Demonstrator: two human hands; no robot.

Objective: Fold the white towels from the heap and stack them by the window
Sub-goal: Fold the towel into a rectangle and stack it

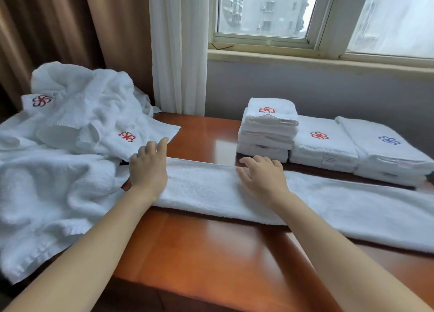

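A white towel (340, 208), folded into a long narrow strip, lies across the wooden table (199, 248) from the middle to the right edge. My left hand (148, 166) rests on the strip's left end with its fingers loosely bent. My right hand (263, 175) lies flat on the strip near its far edge. A heap of unfolded white towels (70, 133) with red and dark flower logos covers the table's left side. Three stacks of folded towels stand under the window: a tall narrow stack (267, 128), a wider stack (324, 145) and a stack with a blue logo (385, 149).
Brown curtains (58, 25) and a white sheer curtain (178, 48) hang behind the heap. The window sill (305, 60) runs above the stacks. Bare table surface shows in front of the strip, down to the near edge.
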